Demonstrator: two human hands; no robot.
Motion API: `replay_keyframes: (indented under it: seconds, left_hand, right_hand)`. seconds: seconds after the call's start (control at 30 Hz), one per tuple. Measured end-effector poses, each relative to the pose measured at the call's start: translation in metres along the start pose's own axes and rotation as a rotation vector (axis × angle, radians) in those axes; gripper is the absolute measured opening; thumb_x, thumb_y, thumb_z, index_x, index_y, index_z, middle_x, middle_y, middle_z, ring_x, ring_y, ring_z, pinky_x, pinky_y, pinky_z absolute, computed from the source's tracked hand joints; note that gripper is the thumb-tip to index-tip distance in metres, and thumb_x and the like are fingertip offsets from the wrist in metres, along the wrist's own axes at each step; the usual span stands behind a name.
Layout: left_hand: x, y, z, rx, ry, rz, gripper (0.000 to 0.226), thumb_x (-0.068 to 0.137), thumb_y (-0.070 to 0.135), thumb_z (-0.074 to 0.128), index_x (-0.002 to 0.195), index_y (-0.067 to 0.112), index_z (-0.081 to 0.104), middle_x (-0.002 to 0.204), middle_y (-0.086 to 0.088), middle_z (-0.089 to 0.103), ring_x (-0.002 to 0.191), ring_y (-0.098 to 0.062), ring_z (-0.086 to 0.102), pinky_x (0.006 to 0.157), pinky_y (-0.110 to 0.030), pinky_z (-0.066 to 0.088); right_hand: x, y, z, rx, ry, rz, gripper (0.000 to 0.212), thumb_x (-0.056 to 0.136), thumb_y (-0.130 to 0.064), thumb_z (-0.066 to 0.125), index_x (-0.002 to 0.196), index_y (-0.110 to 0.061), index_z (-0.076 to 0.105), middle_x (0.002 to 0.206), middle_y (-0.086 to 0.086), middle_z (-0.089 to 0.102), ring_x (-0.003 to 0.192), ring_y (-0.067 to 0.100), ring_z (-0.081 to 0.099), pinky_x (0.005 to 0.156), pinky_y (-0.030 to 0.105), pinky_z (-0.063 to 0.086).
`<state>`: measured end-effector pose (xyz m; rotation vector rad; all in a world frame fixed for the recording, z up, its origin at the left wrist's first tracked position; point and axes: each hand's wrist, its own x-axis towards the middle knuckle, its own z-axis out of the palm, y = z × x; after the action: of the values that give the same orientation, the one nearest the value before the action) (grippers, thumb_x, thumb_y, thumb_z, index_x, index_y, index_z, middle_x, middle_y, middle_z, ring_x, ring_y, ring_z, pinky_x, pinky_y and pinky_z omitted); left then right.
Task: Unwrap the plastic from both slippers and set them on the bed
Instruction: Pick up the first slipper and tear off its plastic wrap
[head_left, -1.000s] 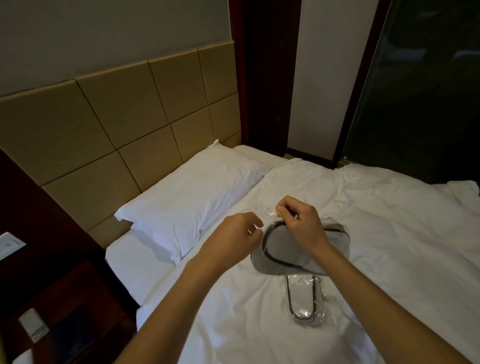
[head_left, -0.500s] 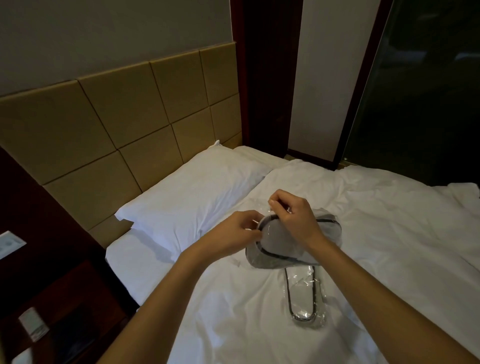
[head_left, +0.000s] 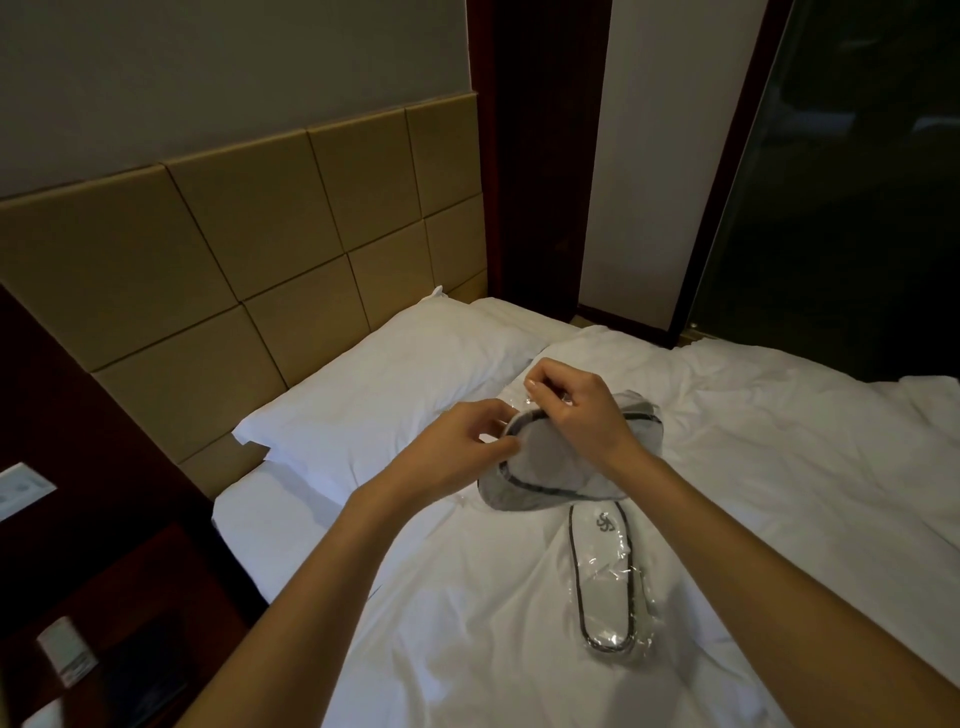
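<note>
Step in hand: opening the plastic (head_left: 521, 404) at the far end of the first slipper; neither slipper looks free of its wrap yet.
Held slipper (head_left: 540, 465): lifted just above the bed (head_left: 779, 493), grey sole towards the camera, tilted, far end raised.
Right hand (head_left: 574, 410): fingers curled, thumb and forefinger pinching the loose film at the slipper's far tip.
Left hand (head_left: 460, 441): fingertips closed on the wrapped left rim; whether they grip film alone or the slipper through it, I cannot tell.
Second slipper (head_left: 608, 577): lies flat on the bed, near side of the held one, in its plastic, logo up.
Doing it well: anchor the slipper with the left pinch and draw the film away to the far side with the right, so that the seam parts rather than stretches.
Grip advice: pinch close to the seam; thin film probably slides between dry fingertips.
Risk: a hard tug could jerk the slipper free towards the pillow (head_left: 384, 395).
After that: slide the slipper out, then lay it beside the other.
</note>
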<state>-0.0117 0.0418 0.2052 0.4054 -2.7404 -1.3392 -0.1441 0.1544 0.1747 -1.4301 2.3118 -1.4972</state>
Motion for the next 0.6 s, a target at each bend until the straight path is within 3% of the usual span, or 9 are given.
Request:
replay_keyframes:
  seconds: [0.1, 0.23, 0.47, 0.6]
  left_hand:
    - [0.0, -0.004, 0.001, 0.023, 0.033, 0.016, 0.011, 0.089, 0.024, 0.059, 0.099, 0.026, 0.063, 0.098, 0.009, 0.066, 0.096, -0.007, 0.062, 0.086, -0.032, 0.054]
    - [-0.002, -0.008, 0.002, 0.061, 0.029, 0.039, 0.013, 0.088, 0.023, 0.053, 0.097, 0.029, 0.062, 0.093, 0.015, 0.065, 0.095, -0.006, 0.062, 0.081, -0.025, 0.052]
    - [-0.002, -0.008, -0.005, 0.175, 0.038, 0.098, 0.015, 0.089, 0.029, 0.053, 0.096, 0.024, 0.065, 0.089, 0.018, 0.063, 0.087, -0.011, 0.064, 0.077, -0.029, 0.056]
    - [-0.003, -0.008, -0.011, 0.155, 0.034, 0.118, 0.021, 0.085, 0.035, 0.052, 0.097, 0.026, 0.067, 0.086, 0.023, 0.063, 0.085, -0.005, 0.065, 0.072, -0.017, 0.054]
  right_hand:
    - [0.0, -0.001, 0.002, -0.002, -0.013, 0.005, 0.026, 0.096, -0.014, 0.054, 0.075, -0.029, 0.049, 0.065, -0.012, 0.05, 0.064, 0.013, 0.049, 0.061, 0.034, 0.044]
    - [-0.002, -0.001, 0.004, 0.003, -0.027, -0.008, 0.017, 0.096, -0.014, 0.053, 0.081, -0.021, 0.05, 0.068, -0.017, 0.049, 0.064, 0.004, 0.048, 0.062, 0.015, 0.037]
    - [0.0, -0.004, 0.005, 0.01, -0.063, -0.019, 0.017, 0.097, -0.015, 0.053, 0.081, -0.022, 0.051, 0.069, -0.01, 0.052, 0.066, 0.013, 0.051, 0.063, 0.026, 0.045]
    - [0.003, -0.007, 0.005, 0.028, -0.08, -0.022, 0.013, 0.097, -0.016, 0.053, 0.084, -0.02, 0.053, 0.072, -0.009, 0.055, 0.069, 0.013, 0.054, 0.066, 0.025, 0.047]
